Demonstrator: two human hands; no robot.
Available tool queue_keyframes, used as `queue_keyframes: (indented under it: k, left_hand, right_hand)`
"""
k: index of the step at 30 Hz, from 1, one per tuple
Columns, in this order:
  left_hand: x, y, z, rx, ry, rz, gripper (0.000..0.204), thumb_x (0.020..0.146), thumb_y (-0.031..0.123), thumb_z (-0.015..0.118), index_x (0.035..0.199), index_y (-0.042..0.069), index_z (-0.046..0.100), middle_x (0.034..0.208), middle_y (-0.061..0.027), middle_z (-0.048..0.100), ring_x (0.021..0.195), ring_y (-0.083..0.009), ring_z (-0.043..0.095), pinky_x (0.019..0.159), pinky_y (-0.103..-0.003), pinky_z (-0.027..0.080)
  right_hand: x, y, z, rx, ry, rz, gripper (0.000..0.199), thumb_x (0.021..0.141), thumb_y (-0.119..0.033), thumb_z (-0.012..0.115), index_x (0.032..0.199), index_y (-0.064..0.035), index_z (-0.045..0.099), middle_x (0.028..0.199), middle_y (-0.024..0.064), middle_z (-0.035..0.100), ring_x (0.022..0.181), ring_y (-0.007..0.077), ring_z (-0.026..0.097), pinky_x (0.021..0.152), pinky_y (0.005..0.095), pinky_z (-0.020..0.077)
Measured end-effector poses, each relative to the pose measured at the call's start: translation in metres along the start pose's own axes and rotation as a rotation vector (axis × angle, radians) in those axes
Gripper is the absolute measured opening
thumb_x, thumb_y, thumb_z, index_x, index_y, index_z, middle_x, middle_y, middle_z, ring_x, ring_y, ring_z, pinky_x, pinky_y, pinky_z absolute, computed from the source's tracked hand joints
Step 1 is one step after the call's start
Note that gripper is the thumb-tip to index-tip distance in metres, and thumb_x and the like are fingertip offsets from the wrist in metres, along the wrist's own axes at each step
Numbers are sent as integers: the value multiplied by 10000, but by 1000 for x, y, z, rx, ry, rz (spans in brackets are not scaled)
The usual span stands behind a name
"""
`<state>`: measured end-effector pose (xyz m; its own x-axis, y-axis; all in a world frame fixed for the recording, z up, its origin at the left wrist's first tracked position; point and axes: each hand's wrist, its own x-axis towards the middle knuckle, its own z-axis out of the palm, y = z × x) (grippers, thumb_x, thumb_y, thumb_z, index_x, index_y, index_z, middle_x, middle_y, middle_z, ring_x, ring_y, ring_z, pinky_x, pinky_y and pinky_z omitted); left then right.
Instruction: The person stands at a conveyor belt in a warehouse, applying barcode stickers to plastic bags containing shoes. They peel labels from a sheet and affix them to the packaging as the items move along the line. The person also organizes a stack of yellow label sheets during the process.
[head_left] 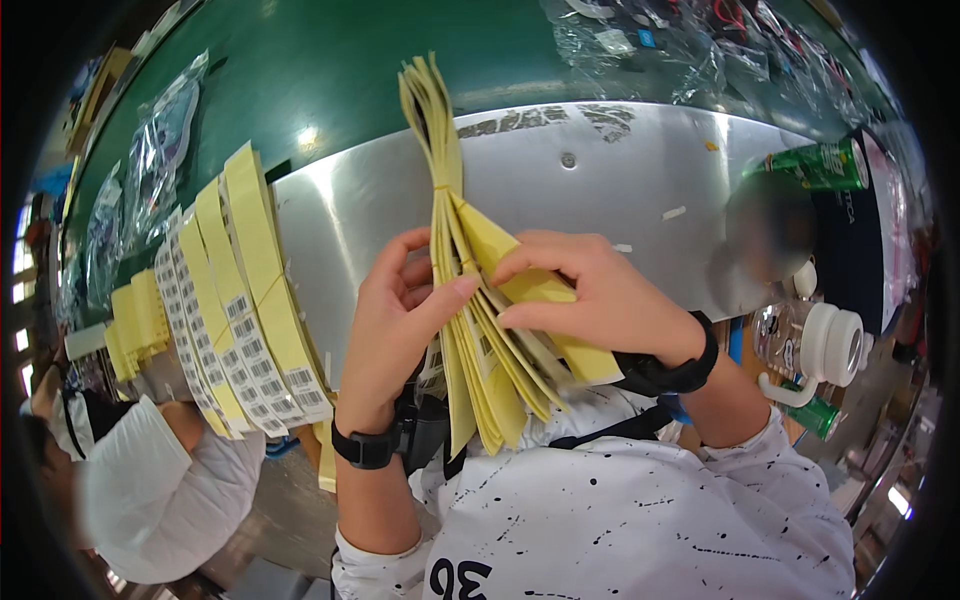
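Observation:
Both hands hold one bundle of long yellow paper strips (pixel 450 200), bound by a rubber band near its middle and fanned out at both ends. My left hand (pixel 395 320) grips the bundle from the left, thumb pressed on the strips. My right hand (pixel 590 295) comes from the right, fingers spreading the lower strips (pixel 500 380) apart. Each wrist wears a black band.
A metal table plate (pixel 620 170) lies beneath, bordered by a green surface (pixel 330 70). More yellow strips bearing barcode labels (pixel 250 320) lie at the left. Clear plastic bags (pixel 160 140) sit at the far left and top right, a green can (pixel 820 165) and a white-capped bottle (pixel 820 345) at right. A person in white (pixel 150 490) sits lower left.

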<state>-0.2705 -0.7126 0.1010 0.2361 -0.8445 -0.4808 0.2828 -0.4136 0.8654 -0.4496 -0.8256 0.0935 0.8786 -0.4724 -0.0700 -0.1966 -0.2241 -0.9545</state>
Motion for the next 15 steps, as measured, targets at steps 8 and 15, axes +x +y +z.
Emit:
queue_keyframes:
  k: [8, 15]
  left_hand:
    - [2, -5, -4, 5, -12, 12, 467, 845, 149, 701, 1225, -12, 483, 1048, -128, 640, 903, -139, 631, 784, -250, 496]
    - [3, -6, -4, 3, -16, 27, 454, 842, 154, 700, 1212, -12, 495, 1021, -128, 643, 892, -137, 633, 781, -248, 497]
  right_hand:
    - [-1, 13, -4, 316, -71, 226, 204, 888, -50, 624, 1069, 37, 656, 955, 43, 645, 826, 76, 585, 724, 220, 469]
    - [-2, 17, 0, 358, -17, 208, 215, 891, -114, 635, 1039, 38, 665, 875, 50, 662, 774, 82, 575, 695, 232, 467]
